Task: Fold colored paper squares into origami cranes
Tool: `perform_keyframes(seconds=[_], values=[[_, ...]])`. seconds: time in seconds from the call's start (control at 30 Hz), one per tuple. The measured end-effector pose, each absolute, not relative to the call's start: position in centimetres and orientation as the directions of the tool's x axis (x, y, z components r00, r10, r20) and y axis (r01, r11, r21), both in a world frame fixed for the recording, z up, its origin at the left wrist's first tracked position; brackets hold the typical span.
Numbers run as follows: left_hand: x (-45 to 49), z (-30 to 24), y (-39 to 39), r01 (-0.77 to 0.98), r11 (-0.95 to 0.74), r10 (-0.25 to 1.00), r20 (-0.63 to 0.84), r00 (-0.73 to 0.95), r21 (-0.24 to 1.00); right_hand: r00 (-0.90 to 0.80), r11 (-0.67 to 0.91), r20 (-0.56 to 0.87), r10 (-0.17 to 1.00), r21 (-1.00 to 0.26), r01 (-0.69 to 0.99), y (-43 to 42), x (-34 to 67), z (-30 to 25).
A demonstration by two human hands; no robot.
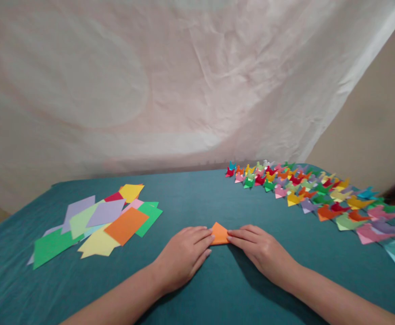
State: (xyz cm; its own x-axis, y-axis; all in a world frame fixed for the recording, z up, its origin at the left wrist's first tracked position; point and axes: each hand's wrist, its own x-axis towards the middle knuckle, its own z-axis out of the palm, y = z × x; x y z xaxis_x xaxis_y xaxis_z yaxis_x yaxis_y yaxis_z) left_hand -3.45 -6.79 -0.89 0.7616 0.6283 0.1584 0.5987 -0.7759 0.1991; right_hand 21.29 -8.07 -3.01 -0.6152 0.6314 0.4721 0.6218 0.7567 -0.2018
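Note:
A small orange paper (220,234), folded into a pointed shape, lies on the teal tablecloth (197,198) in front of me. My left hand (183,257) rests palm down to its left, fingers stretched out with the tips pressing on the paper's left edge. My right hand (258,248) lies flat on the other side, its fingertips pressing the paper's right edge. Neither hand lifts the paper off the cloth.
A loose pile of flat coloured paper sheets (99,223) lies to the left. Several rows of small folded paper figures (312,189) in many colours run along the right side. A white sheet (170,81) hangs behind the table.

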Motion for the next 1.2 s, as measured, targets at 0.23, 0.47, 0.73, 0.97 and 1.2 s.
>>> perform_keyframes(seconds=[0.23,0.47,0.73,0.97,1.2], values=[[-3.4,-0.6,-7.0,0.601,-0.776,0.628,0.149,0.764,0.191,-0.617,0.751,0.453,0.644,-0.220,0.622,-8.0,21.3,-3.0],[-3.2,-0.1,-6.9,0.597,-0.778,0.624,0.130,0.770,0.199,-0.613,0.744,0.440,0.656,-0.242,0.622,-8.1,21.3,-2.8],[-3.1,0.2,-6.4,0.590,-0.766,0.624,0.077,0.777,0.255,-0.611,0.745,0.452,0.650,-0.225,0.628,-8.1,21.3,-2.7],[-3.1,0.3,-6.4,0.586,-0.781,0.608,0.043,0.793,0.216,-0.617,0.741,0.429,0.660,-0.235,0.629,-8.1,21.3,-2.7],[-3.2,0.2,-6.3,0.567,-0.805,0.583,0.054,0.811,0.174,-0.631,0.753,0.428,0.647,-0.228,0.618,-8.0,21.4,-2.9]])
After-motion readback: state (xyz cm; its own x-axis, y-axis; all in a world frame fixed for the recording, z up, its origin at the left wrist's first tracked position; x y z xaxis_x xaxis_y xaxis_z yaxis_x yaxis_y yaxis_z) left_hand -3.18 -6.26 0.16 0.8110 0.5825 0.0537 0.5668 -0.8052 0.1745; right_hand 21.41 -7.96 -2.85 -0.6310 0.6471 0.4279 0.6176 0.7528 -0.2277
